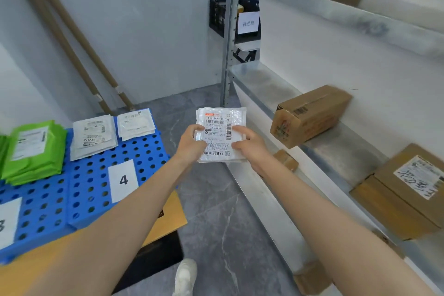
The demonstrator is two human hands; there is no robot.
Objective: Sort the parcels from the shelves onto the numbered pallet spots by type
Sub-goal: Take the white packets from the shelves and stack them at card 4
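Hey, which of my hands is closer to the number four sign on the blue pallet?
Left. The left hand grips the left edge of the white parcel, up and right of the number 4 sign; the right hand grips the parcel's opposite edge, farther right.

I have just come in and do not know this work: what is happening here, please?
A person holds a thin stack of white parcels with both hands, the left hand on its left edge and the right hand on its right edge, above the grey floor. On the blue pallet at the left, other white parcels lie behind the sign 4, and green parcels lie behind the sign 3. Brown boxes stand on the shelves at the right.
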